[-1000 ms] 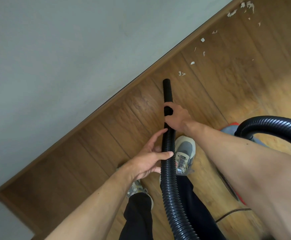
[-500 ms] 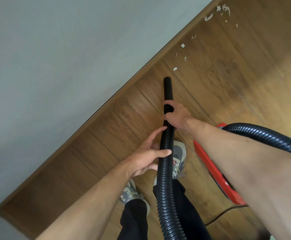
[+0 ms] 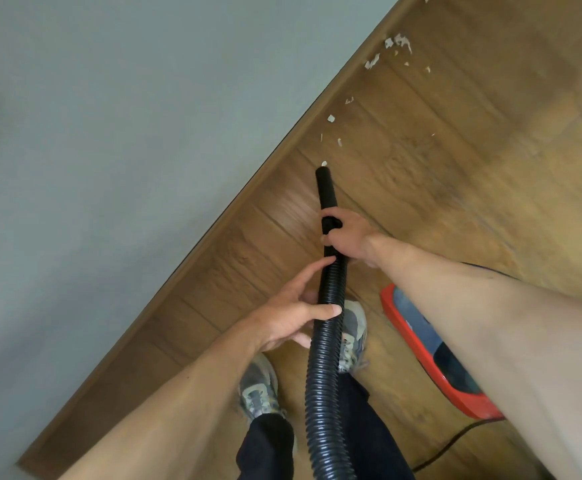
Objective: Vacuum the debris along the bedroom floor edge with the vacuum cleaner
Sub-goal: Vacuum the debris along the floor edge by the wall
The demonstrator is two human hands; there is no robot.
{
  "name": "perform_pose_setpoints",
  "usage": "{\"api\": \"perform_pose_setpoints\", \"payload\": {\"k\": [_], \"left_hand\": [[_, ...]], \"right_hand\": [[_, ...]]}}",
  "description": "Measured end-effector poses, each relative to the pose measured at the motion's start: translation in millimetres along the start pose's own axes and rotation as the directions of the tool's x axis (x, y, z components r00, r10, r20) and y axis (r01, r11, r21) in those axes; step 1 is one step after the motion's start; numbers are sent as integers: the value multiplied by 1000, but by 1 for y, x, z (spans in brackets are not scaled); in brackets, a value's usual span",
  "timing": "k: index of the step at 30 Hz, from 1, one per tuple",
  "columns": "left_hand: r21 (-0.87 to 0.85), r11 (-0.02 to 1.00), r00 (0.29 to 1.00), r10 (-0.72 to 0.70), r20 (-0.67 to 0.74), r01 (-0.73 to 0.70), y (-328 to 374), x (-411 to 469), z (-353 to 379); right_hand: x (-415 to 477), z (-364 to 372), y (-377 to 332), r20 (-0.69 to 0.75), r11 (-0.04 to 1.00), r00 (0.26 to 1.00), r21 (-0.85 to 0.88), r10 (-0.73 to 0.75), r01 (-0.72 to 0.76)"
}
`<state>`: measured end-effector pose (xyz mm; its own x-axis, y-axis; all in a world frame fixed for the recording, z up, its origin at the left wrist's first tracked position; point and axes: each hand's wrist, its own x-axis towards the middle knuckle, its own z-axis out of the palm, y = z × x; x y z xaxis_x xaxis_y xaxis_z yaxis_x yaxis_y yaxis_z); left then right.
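Note:
A black ribbed vacuum hose [image 3: 324,344] runs up from the bottom of the view and ends in a smooth black nozzle [image 3: 326,188]. My right hand [image 3: 346,237] grips the nozzle's collar. My left hand [image 3: 296,313] holds the ribbed hose lower down, thumb across it and index finger stretched along it. The nozzle tip sits just below a white scrap [image 3: 324,163]. Several more white scraps of debris [image 3: 395,46] lie along the wooden baseboard [image 3: 213,226] toward the upper right.
The red vacuum cleaner body [image 3: 431,355] stands on the wood floor to the right, partly behind my right forearm, with a black cord [image 3: 449,445] trailing from it. My two grey shoes [image 3: 258,393] stand beside the grey-green wall [image 3: 127,133].
The nozzle tip has come up to the nearest white scrap along the baseboard. The view has shifted, and the red vacuum body now shows more fully at the right. Both hands keep their holds.

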<state>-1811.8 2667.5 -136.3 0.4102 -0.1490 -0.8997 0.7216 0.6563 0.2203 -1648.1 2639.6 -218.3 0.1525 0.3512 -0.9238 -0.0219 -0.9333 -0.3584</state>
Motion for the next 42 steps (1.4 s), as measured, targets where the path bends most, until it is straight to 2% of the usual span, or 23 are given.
{"api": "perform_pose_setpoints", "payload": {"k": [4,14,19,24,30,42], "left_hand": [[37,999,1000,-7,1,7,10,2,-1],[32,999,999,6,-33,-5,21,17,-9],[84,996,997,-9,-80,16,26,15,-20],[81,997,995,-2,-101,10,36,11,-30],[25,1000,992,8,-129,-5,41,5,-38],[-30,998,989,55,-135,-59,56,15,-30]], "right_hand": [[2,-7,-4,17,999,1000,45,-5,4],[12,-11,-5,-72,982,993,159,-90,101],[19,1,-5,-178,964,978,225,-104,144],[24,5,-18,-169,955,982,269,-84,128],[23,9,-35,-75,928,997,372,12,17],[31,-10,-54,-87,938,996,341,-36,63]]}}
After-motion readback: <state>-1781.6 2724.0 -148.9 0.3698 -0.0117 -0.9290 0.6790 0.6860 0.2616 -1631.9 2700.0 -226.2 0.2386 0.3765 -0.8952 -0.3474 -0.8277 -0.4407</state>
